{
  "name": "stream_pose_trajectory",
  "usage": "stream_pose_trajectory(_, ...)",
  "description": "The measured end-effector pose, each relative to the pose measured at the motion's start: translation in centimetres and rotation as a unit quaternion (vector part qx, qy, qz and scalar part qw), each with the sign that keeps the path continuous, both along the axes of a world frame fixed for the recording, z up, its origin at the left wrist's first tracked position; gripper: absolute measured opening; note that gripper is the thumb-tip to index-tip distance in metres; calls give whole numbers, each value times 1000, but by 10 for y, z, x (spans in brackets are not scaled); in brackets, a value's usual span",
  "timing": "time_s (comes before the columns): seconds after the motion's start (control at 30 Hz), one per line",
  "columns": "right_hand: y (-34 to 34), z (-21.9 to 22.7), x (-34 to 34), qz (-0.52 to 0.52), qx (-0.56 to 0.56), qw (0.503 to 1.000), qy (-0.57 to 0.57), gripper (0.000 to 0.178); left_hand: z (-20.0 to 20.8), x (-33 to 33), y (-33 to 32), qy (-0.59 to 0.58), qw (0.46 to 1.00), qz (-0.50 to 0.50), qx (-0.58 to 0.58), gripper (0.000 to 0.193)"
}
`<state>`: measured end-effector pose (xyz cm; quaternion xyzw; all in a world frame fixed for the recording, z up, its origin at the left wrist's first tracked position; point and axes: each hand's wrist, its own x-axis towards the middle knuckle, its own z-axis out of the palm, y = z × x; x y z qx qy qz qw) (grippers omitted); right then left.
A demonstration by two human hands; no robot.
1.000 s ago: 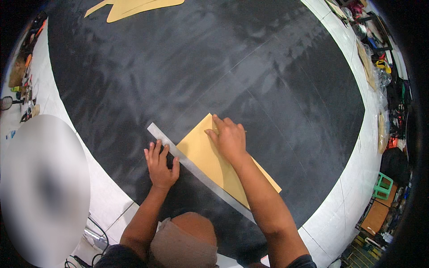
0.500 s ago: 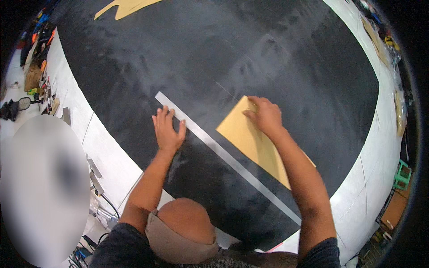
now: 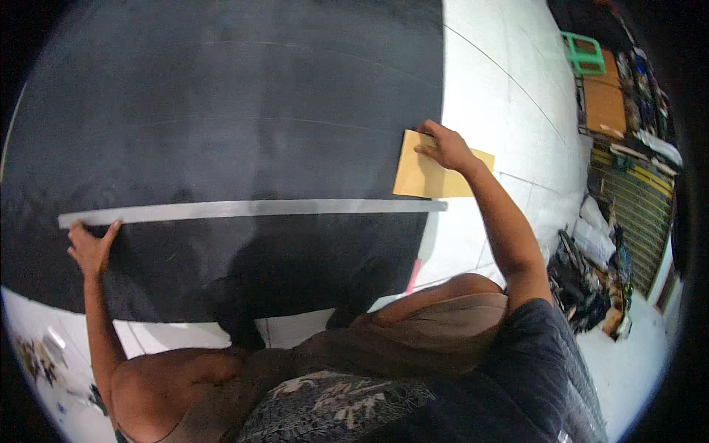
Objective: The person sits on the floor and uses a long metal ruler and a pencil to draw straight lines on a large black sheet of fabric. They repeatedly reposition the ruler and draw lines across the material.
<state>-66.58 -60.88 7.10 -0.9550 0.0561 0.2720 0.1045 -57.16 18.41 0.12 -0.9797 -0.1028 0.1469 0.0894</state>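
Observation:
A long metal straightedge (image 3: 258,208) lies across the near part of a large black sheet (image 3: 325,88), its right end sticking out past the sheet's edge. At its left end is my left hand (image 3: 91,249), thumb and fingers spread apart, the tips touching the straightedge's near edge. My right hand (image 3: 449,148) pinches a yellow card piece (image 3: 419,174) between thumb and fingers near its top. This card straddles the sheet's right edge, just beyond the straightedge; my right hand and forearm cover part of it.
A white tiled floor (image 3: 502,96) surrounds the sheet. At the far right stand a green stool (image 3: 583,53) and a brown box (image 3: 604,105). A heap of bags and dark items (image 3: 587,273) sits to my right. A pink strip (image 3: 413,275) is by the sheet's near right edge.
My view has turned toward the right. The card, in my right hand, has come to the sheet's right edge. My left hand is now at the straightedge's left end.

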Motion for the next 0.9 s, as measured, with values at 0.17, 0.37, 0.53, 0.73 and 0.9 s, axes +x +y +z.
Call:
stream_pose_trajectory(0.17,-27,-13,-36,-25,-3,999,-37,43,-26,9,33,31,999,28,31,125)
stream_pose_trajectory(0.37,-40,-19,-42,2,33,996,-88,42,-21,17,23,44,998,31,16,126)
stream_pose_trajectory(0.53,-29,-25,-33,20,13,997,-76,46,-7,24,19,61,997,52,8,127)
stream_pose_trajectory(0.73,-24,-18,-38,32,-22,996,-83,50,-6,22,16,62,996,52,25,126)
stream_pose_trajectory(0.9,-23,-17,-40,40,-34,993,-102,50,-1,22,5,63,997,51,2,128)
